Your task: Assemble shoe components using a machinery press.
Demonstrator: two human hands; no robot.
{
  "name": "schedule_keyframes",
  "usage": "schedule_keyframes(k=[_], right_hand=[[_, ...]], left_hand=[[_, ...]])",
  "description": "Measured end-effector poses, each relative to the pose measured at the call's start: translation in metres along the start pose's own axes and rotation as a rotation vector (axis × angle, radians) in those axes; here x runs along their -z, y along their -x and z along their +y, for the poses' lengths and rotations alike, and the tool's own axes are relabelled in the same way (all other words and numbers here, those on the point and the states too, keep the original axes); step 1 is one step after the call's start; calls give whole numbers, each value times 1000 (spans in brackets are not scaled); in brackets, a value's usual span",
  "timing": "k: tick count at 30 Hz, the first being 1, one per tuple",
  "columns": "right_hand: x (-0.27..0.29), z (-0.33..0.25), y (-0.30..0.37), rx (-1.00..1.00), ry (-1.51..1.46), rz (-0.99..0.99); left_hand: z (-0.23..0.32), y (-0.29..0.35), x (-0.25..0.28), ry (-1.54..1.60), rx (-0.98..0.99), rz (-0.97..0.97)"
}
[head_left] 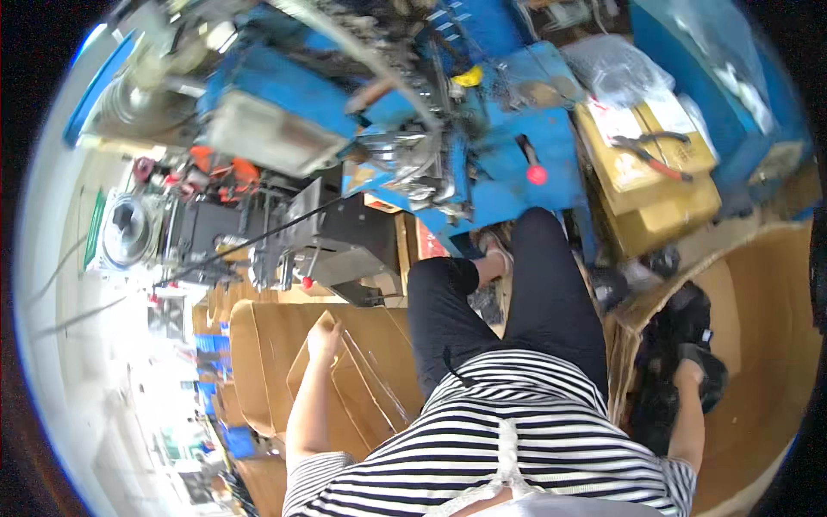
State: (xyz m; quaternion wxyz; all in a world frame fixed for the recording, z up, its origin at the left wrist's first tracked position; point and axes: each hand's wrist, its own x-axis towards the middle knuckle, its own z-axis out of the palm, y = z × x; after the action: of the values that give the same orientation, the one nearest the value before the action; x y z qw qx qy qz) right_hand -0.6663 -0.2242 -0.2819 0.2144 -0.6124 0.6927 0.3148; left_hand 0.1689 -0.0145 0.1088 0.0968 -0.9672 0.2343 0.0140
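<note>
Reaching into cartons on both sides while seated.
Left hand is pressed on cardboard flap, lower left; right hand is closed around dark part in right carton; lifting out judged next.

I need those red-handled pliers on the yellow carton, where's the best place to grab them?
Grip the pliers around both red handles together, coming straight down from above. They lie flat on the yellow carton, handles spread slightly and free on top, with nothing over them.
</note>
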Motion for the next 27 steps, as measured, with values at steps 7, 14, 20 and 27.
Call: schedule_keyframes(k=[7, 14, 20, 27], right_hand=[[295, 40, 152, 43, -561, 1228], [336, -152, 290, 982, -823, 1053], [334, -279, 303, 1522, -1154, -60], [306, -335, 299, 812, -1547, -398]], left_hand=[[179, 56, 31, 708, -664, 68], [287, 120, 49, 1639, -544, -1204], [236, 106, 27, 1622, -656, -1087], [211, 123, 24, 1310, -720, -510]])
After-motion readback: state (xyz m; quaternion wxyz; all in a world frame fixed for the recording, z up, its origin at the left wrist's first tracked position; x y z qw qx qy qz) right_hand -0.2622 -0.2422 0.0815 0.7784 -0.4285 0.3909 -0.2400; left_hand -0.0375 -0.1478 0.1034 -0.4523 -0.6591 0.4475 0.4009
